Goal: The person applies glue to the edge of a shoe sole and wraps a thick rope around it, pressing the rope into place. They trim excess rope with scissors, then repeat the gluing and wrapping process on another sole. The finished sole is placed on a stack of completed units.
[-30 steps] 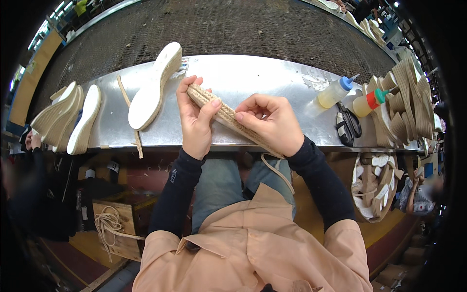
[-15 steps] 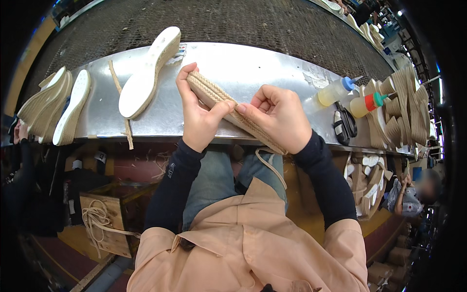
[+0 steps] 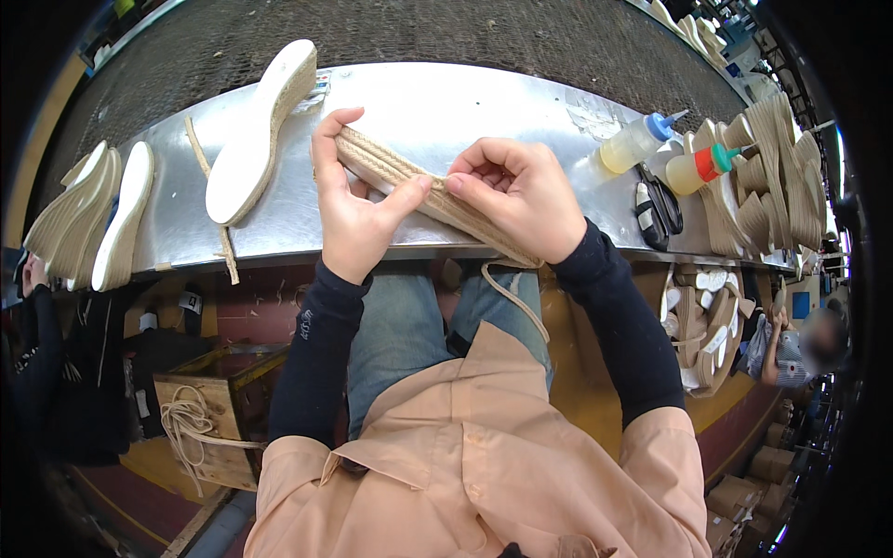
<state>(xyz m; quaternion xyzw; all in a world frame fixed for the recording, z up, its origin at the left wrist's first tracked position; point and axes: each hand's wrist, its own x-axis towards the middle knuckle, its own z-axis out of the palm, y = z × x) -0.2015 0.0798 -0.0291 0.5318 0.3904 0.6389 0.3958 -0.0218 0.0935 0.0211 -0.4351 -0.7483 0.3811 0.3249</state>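
A wedge shoe sole with a braided jute side (image 3: 379, 166) is tilted between my hands, running from upper left to lower right over the bench's front edge. My left hand (image 3: 361, 209) grips its upper end, fingers behind and thumb pressed on the side. My right hand (image 3: 530, 200) is closed, thumb and forefinger pinching the braid strip at mid-length, close to the left thumb. A loose tail of braid (image 3: 514, 299) hangs from the lower end over my lap. Left of my hands, a white-faced wedge sole (image 3: 256, 139) lies across a loose braid strip (image 3: 198, 147).
More wedge soles stand at the left (image 3: 74, 219) and right (image 3: 777, 177) of the metal bench (image 3: 437, 93). Right of my hand are two glue bottles (image 3: 625, 149) and black-handled scissors (image 3: 659, 209). Behind runs a dark mesh belt (image 3: 419, 37). A wooden box (image 3: 219, 418) with cord stands below left.
The whole view has shifted slightly, so bench and soles appear farther left and higher. Both hands keep nearly the same hold on the sole, their thumbs still close together.
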